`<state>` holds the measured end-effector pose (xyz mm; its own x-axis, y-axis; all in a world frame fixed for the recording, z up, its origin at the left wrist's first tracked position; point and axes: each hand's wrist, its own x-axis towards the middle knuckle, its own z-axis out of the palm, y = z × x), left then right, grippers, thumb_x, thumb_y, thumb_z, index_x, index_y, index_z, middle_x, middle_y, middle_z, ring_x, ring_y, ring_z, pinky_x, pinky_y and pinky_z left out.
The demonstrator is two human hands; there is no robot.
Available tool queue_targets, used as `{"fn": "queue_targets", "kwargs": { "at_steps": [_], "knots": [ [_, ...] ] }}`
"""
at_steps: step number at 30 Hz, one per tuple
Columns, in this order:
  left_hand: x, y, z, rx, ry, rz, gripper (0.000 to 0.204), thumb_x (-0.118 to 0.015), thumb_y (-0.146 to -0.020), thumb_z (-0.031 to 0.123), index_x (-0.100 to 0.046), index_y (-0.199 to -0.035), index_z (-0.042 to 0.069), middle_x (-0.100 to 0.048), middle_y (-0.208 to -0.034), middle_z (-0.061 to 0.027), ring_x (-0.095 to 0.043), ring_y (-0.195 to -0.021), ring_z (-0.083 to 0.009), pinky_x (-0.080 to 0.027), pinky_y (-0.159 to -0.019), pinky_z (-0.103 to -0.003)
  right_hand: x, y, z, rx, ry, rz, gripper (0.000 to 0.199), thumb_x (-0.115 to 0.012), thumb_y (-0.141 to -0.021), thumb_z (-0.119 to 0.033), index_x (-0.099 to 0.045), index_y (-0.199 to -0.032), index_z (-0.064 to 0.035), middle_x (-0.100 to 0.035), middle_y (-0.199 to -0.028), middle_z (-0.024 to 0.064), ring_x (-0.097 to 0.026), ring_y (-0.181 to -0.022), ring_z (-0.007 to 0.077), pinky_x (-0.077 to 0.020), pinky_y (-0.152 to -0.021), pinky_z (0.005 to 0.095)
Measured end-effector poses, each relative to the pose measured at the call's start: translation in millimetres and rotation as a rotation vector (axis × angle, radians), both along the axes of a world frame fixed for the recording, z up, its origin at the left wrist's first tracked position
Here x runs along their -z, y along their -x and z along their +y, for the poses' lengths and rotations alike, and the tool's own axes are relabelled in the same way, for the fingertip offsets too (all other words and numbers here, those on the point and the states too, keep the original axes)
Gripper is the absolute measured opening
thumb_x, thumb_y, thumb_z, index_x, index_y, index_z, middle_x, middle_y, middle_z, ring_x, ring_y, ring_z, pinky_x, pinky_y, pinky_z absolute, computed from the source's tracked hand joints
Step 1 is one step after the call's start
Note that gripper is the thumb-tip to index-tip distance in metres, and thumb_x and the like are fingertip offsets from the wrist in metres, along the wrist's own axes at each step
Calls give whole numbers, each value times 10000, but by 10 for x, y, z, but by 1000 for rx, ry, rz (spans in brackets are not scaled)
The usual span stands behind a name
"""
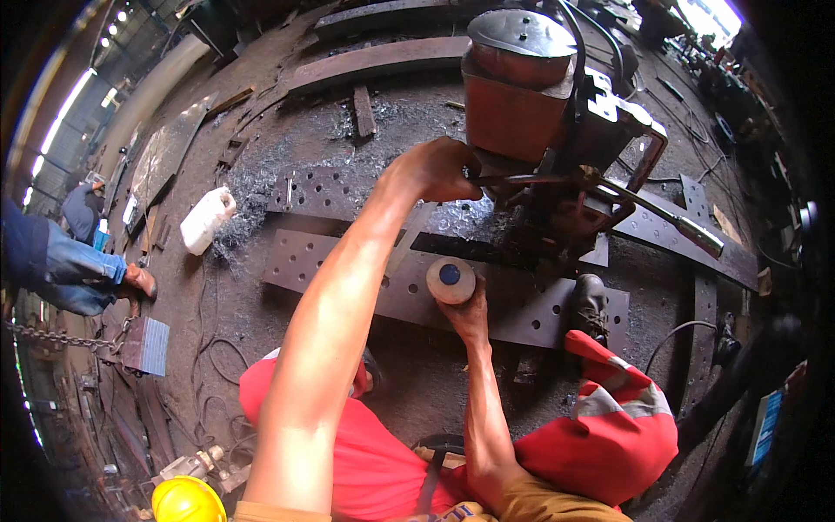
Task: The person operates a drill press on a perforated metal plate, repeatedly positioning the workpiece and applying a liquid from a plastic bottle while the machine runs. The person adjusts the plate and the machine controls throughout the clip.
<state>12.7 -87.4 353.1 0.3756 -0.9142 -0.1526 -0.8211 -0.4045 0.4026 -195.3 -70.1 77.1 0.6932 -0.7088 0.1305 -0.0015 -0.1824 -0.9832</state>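
Both hands are working at the drill: the left hand [435, 170] is gripping a feed lever [513, 179] on the red magnetic drill [531, 113], while the right hand [465, 309] is clutching a pale bottle [450, 280] just below. Sharp swarf [252, 187] beside them could cut bare skin if either hand slips on the perforated steel plate [348, 270].

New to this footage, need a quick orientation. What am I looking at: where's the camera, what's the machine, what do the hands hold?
The one picture comes from a fisheye camera on the worker's head, looking down, so straight edges bend. The left hand is closed on a thin lever of a rust-red drilling machine. The right hand holds a pale bottle with a blue cap. Below lie steel plates with rows of holes on a dirty floor strewn with metal shavings. A white jug lies on the left, a yellow hard hat at the bottom. Another person's leg shows at the left edge.
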Motion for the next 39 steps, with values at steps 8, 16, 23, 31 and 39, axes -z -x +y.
{"fn": "queue_targets", "kwargs": {
  "at_steps": [8, 16, 23, 31, 39],
  "knots": [
    [-6, -13, -11, -10, -57, 48, 488, -734, -698, 422, -770, -1062, 99, -733, -985, -211, -701, -955, -368, -537, -883, -432, -93, 103, -318, -246, -80, 153, 921, -910, -630, -110, -420, -1407, -47, -537, -1360, 168, -491, -1304, 278, -382, -1119, 400],
    [91, -97, 36, 28, -34, 30, 473, -731, -713, 411, -769, -1059, 91, -732, -1006, -214, -698, -974, -375, -541, -894, -429, -1832, 296, -911, 30, -589, -312, 162, -673, -916, -202, -612, -992, -72, -577, -905, 15, -570, -825, 135, -482, -942, 409],
    [47, 59, -106, 52, 27, 68, 405, -737, -747, 368, -771, -1065, 119, -737, -893, -199, -722, -826, -319, -561, -778, -411, -3393, 809, -456, -1081, -1035, -1622, 163, -523, -947, -209, -610, -1006, -84, -522, -619, 61, -562, -578, 186, -504, -795, 593],
    [113, -25, -40, 33, 46, 10, 477, -735, -738, 428, -770, -1044, 64, -735, -892, -213, -713, -846, -312, -545, -828, -400, -3741, 993, -350, -1260, -1338, -1422, 448, -340, -1050, -327, -732, -915, -157, -453, -561, -6, -534, -609, 114, -471, -757, 368],
    [105, -29, -28, 35, 20, 1, 445, -744, -750, 399, -771, -1036, 59, -739, -889, -204, -716, -814, -305, -553, -803, -398, -3736, 1093, -270, -1039, -1480, -1467, 165, -572, -912, -222, -716, -912, -141, -401, -481, -24, -502, -495, 94, -429, -909, 708]
  ]
}}
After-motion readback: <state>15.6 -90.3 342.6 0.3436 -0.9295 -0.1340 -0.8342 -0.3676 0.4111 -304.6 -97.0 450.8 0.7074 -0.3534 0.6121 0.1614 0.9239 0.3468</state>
